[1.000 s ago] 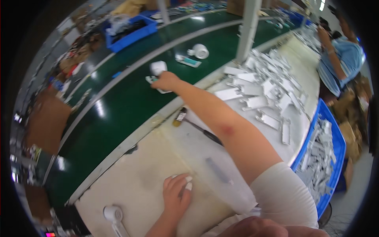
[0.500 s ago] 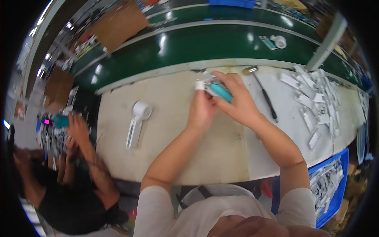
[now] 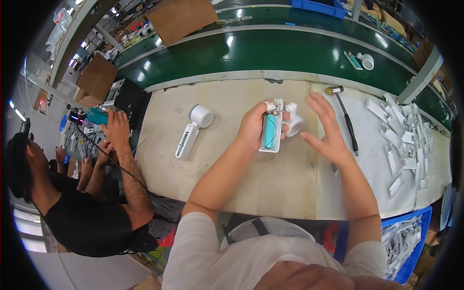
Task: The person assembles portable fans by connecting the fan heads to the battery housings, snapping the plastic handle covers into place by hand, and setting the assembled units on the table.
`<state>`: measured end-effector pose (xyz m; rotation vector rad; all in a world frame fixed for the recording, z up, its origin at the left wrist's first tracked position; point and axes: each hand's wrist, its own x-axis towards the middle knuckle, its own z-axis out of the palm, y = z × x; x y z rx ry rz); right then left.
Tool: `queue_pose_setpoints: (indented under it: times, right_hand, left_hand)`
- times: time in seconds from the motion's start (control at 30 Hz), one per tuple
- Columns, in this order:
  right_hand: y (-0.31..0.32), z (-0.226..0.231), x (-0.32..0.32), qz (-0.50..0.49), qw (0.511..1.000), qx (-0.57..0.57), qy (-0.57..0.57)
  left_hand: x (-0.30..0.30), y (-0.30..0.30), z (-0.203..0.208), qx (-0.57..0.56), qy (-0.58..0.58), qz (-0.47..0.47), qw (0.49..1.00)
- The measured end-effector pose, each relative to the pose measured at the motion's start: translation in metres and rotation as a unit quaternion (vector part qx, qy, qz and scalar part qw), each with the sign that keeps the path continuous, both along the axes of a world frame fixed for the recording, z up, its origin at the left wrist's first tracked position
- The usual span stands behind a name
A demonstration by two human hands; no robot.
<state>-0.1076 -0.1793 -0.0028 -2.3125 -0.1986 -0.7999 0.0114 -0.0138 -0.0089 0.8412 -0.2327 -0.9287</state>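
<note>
My left hand [image 3: 253, 126] is closed around a white handheld fan [image 3: 264, 146] above the middle of the table. Its handle lies opened toward me, showing a teal battery cell [image 3: 271, 131] and thin wires. The fan's round white head sticks out to the right behind my fingers. My right hand [image 3: 327, 128] hovers to the right of the fan, fingers spread, holding nothing. On the table to the left lies another white handheld fan [image 3: 188, 140], its handle closed. A hammer [image 3: 348, 118] with a black handle rests right of my right hand.
Several white plastic strips [image 3: 398, 140] are heaped at the table's right; a blue bin [image 3: 425, 217] below holds more. Behind runs a green conveyor [image 3: 270, 53] carrying an opened fan [image 3: 366, 61]. At left a co-worker [image 3: 92, 212] grips a teal power tool [image 3: 96, 116].
My right hand has let go of the fan and moved right, its fingers opening. The fan, in my left hand, has turned so its open handle faces me. The head view has shifted.
</note>
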Motion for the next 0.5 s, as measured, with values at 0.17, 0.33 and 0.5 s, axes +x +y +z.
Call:
queue_pose_setpoints:
  times: [0.17, 0.33, 0.5]
  right_hand:
    - [0.001, -0.016, 0.003, 0.056, 0.957, 0.235, 0.161]
    - [-0.023, -0.008, 0.002, -0.026, 0.996, 0.046, 0.072]
    - [-0.024, 0.002, 0.010, -0.045, 0.967, -0.215, -0.131]
  left_hand:
    - [-0.010, -0.001, 0.006, -0.002, 0.002, -0.117, 0.993]
    - [-0.004, 0.001, 0.008, 0.065, -0.060, -0.092, 0.992]
    - [-0.004, 0.000, 0.000, 0.242, -0.183, -0.138, 0.943]
